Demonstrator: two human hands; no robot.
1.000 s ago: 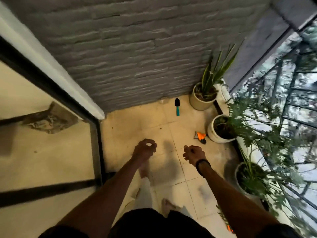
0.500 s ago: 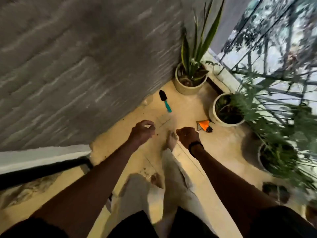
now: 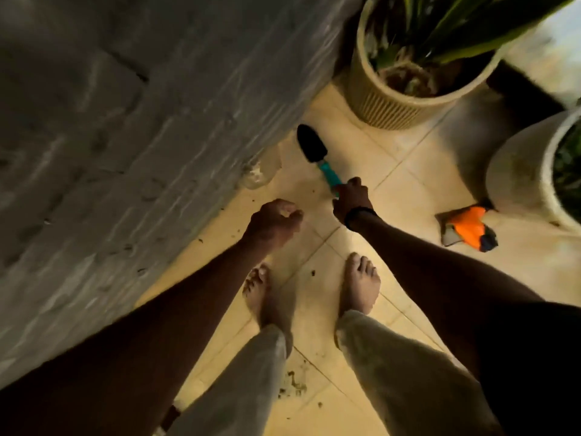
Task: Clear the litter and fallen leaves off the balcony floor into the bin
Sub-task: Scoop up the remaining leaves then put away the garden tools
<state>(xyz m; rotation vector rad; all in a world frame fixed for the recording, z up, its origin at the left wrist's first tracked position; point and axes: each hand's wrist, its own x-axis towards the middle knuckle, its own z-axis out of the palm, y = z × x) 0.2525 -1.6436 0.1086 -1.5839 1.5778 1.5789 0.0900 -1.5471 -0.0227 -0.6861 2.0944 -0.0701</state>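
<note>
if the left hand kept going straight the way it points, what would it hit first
Probably the clear crumpled plastic wrapper on the floor at the foot of the grey brick wall. The left hand points up-frame toward it; its height above the floor is unclear.

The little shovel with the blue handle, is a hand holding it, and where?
Yes. The right hand has its grip on the far end of the trowel's teal handle; the black blade points away. The left hand holds nothing visible.
</note>
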